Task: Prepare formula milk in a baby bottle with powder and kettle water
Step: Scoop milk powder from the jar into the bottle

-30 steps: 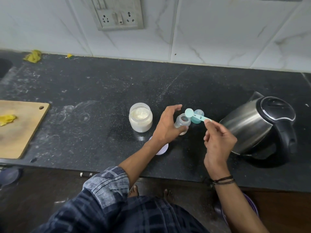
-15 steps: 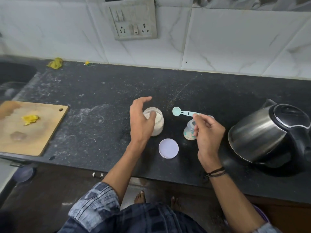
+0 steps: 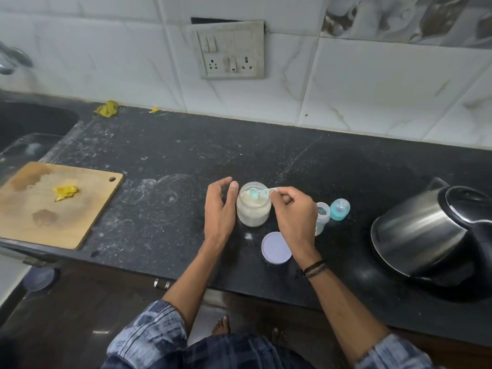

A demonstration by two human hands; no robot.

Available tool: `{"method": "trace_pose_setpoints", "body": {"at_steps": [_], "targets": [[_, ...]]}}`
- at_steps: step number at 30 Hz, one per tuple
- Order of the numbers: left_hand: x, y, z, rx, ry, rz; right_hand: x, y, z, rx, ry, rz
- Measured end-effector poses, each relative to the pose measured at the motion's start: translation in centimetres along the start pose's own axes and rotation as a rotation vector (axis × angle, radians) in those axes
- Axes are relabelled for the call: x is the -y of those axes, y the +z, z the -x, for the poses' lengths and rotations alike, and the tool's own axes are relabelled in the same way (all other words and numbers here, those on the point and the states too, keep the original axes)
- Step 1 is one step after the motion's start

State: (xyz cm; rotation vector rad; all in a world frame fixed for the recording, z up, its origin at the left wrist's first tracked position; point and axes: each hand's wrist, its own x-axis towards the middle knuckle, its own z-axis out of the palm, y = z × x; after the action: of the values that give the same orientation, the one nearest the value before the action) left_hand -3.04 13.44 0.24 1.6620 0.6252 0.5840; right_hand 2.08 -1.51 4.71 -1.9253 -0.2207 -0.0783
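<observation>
Scoop (image 3: 254,193) moved into jar (image 3: 253,215), apparently touching powder (image 3: 246,201), between right fingers (image 3: 286,194).

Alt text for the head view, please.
A right hand holds a scoop in an open powder jar on a dark counter, the left hand open beside it. A bottle, cap, lid and kettle sit nearby.

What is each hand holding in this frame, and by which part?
The right hand pinches the blue scoop by its handle end, bowl at the mouth of the powder jar. The left hand holds nothing, open beside the jar.
</observation>
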Motion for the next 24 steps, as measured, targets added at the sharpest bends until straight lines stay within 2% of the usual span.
{"method": "trace_pose_setpoints", "body": {"at_steps": [8, 24], "targets": [[0.7, 0.0, -0.6, 0.024, -0.058, 0.017, -0.1, 1.2, 0.0, 0.042, -0.115, 0.303], [1.4, -0.6, -1.3, 0.088, -0.105, -0.021, -0.1, 2.8, -1.0, 0.121, -0.146, 0.602]]}}
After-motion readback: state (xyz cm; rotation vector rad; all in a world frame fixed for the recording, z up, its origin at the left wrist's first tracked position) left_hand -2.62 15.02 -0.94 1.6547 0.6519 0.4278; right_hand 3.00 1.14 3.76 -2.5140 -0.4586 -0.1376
